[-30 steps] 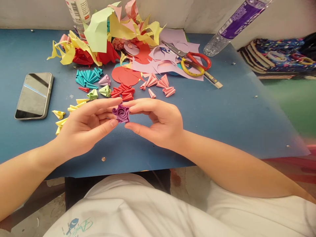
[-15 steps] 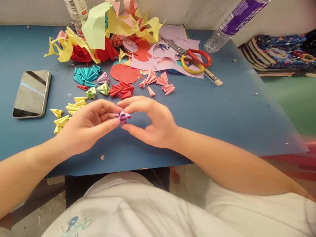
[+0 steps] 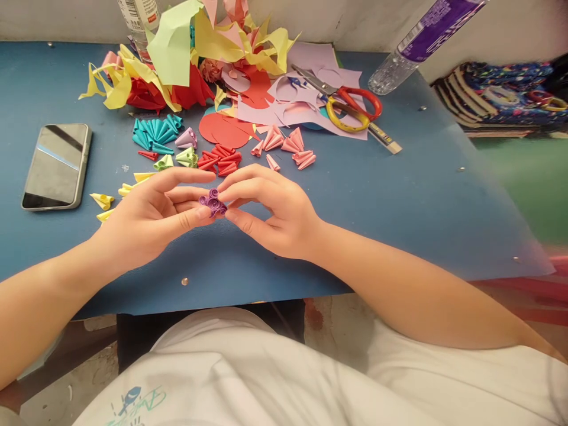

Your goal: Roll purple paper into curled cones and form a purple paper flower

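Observation:
A small purple cluster of rolled paper point(image 3: 213, 204) is pinched between both hands above the blue table, its spiral ends facing up. My left hand point(image 3: 162, 207) holds it from the left with thumb and fingers. From the right, the thumb and fingertips of my right hand point(image 3: 270, 210) grip its edge. Just beyond lie red paper cones point(image 3: 219, 160), green cones point(image 3: 186, 157), a lilac bundle point(image 3: 186, 138), teal cones point(image 3: 157, 134) and pink cones point(image 3: 273, 138). Yellow cones point(image 3: 103, 201) are partly hidden behind my left hand.
Paper scraps point(image 3: 173, 53) are heaped at the back of the table point(image 3: 399, 207), beside a clear bottle point(image 3: 142, 23). Scissors point(image 3: 341, 100) rest on lilac paper near a cutter point(image 3: 385, 138). A purple-labelled bottle point(image 3: 421, 41) stands back right; a phone point(image 3: 57, 167) lies left.
The purple cluster has been turned so its darker spiral ends show, and it sits slightly further left. My left forefinger has lifted off it and stretched out.

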`<action>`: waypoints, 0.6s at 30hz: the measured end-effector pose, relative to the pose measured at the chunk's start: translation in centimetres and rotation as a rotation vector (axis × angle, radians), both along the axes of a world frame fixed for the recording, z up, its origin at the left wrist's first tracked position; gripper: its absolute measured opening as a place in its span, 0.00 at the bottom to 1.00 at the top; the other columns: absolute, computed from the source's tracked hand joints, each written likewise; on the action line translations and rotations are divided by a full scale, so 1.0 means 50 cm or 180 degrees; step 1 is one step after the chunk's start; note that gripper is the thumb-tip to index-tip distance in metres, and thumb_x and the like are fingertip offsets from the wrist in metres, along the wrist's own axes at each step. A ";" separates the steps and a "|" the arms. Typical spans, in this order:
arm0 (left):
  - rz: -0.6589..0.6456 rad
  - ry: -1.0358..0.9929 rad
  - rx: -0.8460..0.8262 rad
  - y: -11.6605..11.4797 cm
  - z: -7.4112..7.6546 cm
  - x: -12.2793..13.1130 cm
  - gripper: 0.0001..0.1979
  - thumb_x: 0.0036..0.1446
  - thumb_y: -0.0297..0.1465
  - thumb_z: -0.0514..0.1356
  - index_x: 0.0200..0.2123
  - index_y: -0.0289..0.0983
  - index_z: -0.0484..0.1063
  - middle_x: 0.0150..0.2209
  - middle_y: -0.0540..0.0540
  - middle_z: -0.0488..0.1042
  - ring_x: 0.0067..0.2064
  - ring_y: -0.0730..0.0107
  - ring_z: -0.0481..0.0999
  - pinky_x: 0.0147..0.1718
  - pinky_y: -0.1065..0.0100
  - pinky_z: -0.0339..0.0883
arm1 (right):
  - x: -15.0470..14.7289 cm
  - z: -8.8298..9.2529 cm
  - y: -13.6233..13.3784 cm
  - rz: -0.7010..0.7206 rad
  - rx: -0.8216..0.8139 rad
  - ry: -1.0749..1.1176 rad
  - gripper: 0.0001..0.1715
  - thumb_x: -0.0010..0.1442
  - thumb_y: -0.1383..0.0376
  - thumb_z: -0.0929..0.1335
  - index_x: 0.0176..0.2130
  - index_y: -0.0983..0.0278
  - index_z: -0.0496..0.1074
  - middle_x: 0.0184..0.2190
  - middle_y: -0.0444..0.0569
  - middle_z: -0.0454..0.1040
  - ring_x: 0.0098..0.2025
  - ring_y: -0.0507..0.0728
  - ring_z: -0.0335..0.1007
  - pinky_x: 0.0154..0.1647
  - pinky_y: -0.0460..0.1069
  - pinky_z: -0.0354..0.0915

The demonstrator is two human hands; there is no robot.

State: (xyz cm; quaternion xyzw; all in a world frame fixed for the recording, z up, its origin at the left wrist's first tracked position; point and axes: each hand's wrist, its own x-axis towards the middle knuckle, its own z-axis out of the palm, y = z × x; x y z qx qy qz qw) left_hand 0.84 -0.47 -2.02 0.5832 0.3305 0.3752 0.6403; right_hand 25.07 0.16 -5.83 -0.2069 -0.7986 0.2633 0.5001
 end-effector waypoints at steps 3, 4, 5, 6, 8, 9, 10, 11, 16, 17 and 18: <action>-0.0064 -0.0127 0.0329 -0.001 0.002 0.004 0.13 0.64 0.26 0.74 0.49 0.45 0.84 0.42 0.49 0.87 0.45 0.68 0.88 0.49 0.71 0.84 | -0.001 -0.003 0.000 0.0071 -0.0239 0.0121 0.12 0.70 0.67 0.72 0.53 0.62 0.78 0.49 0.51 0.82 0.53 0.55 0.81 0.47 0.48 0.84; -0.0060 -0.0108 0.0421 -0.001 0.003 0.005 0.11 0.65 0.25 0.73 0.48 0.44 0.84 0.41 0.49 0.87 0.45 0.68 0.88 0.49 0.72 0.84 | 0.000 -0.004 0.000 0.0056 -0.0233 0.0136 0.12 0.70 0.67 0.73 0.53 0.62 0.78 0.49 0.51 0.83 0.53 0.55 0.82 0.47 0.48 0.84; -0.0059 -0.0069 0.0488 -0.002 0.003 0.006 0.10 0.65 0.25 0.73 0.47 0.43 0.85 0.42 0.49 0.86 0.45 0.68 0.88 0.49 0.71 0.84 | 0.000 -0.005 -0.001 0.0022 -0.0198 0.0144 0.13 0.70 0.67 0.73 0.53 0.62 0.78 0.49 0.51 0.84 0.53 0.55 0.82 0.48 0.48 0.84; -0.0048 -0.0027 0.0531 -0.003 0.003 0.006 0.09 0.65 0.25 0.73 0.47 0.43 0.85 0.42 0.49 0.87 0.45 0.68 0.88 0.49 0.71 0.84 | 0.000 -0.005 -0.002 -0.0024 -0.0158 0.0148 0.13 0.69 0.67 0.73 0.53 0.62 0.79 0.48 0.50 0.85 0.52 0.55 0.83 0.49 0.48 0.84; 0.0031 0.0036 0.0589 -0.006 0.002 0.007 0.09 0.65 0.26 0.73 0.47 0.43 0.86 0.43 0.48 0.87 0.45 0.66 0.88 0.48 0.68 0.84 | -0.001 -0.004 -0.004 -0.0114 -0.0109 0.0170 0.12 0.68 0.68 0.74 0.52 0.61 0.79 0.48 0.50 0.86 0.52 0.55 0.84 0.49 0.49 0.84; 0.0116 0.0059 0.0617 -0.007 0.002 0.007 0.09 0.64 0.26 0.74 0.47 0.44 0.87 0.44 0.48 0.88 0.46 0.65 0.88 0.48 0.67 0.85 | -0.001 -0.003 -0.005 -0.0141 -0.0121 0.0188 0.13 0.67 0.68 0.74 0.52 0.61 0.79 0.48 0.51 0.86 0.52 0.56 0.85 0.49 0.49 0.84; 0.0213 0.0069 0.0641 -0.009 0.002 0.007 0.09 0.64 0.27 0.74 0.46 0.44 0.87 0.45 0.48 0.88 0.46 0.65 0.88 0.47 0.66 0.85 | -0.001 -0.002 -0.006 -0.0148 -0.0151 0.0210 0.13 0.67 0.69 0.74 0.52 0.61 0.80 0.49 0.51 0.87 0.53 0.57 0.85 0.49 0.50 0.84; 0.0308 0.0072 0.0660 -0.011 0.002 0.008 0.09 0.63 0.27 0.75 0.46 0.45 0.88 0.45 0.48 0.88 0.45 0.64 0.88 0.46 0.66 0.85 | -0.001 -0.001 -0.007 -0.0138 -0.0177 0.0240 0.13 0.67 0.69 0.74 0.52 0.61 0.79 0.50 0.52 0.86 0.55 0.57 0.85 0.49 0.50 0.84; 0.0491 0.0020 0.0666 -0.018 0.004 0.008 0.13 0.61 0.26 0.76 0.47 0.48 0.88 0.47 0.51 0.89 0.43 0.65 0.88 0.42 0.66 0.86 | -0.002 0.002 -0.012 -0.0048 -0.0201 0.0415 0.15 0.66 0.71 0.73 0.52 0.62 0.79 0.54 0.54 0.85 0.57 0.58 0.84 0.48 0.50 0.85; 0.0478 -0.0018 0.0651 -0.018 0.004 0.008 0.14 0.61 0.25 0.76 0.47 0.48 0.88 0.47 0.51 0.89 0.45 0.65 0.88 0.44 0.66 0.86 | -0.002 0.002 -0.012 -0.0044 -0.0239 0.0421 0.15 0.66 0.71 0.73 0.52 0.62 0.79 0.54 0.54 0.85 0.57 0.58 0.84 0.48 0.50 0.85; 0.0459 -0.0057 0.0640 -0.017 0.003 0.008 0.15 0.60 0.24 0.76 0.48 0.48 0.88 0.46 0.52 0.89 0.46 0.65 0.89 0.46 0.67 0.86 | -0.002 0.002 -0.013 -0.0036 -0.0292 0.0421 0.15 0.66 0.71 0.74 0.52 0.61 0.79 0.54 0.53 0.85 0.57 0.58 0.84 0.48 0.49 0.85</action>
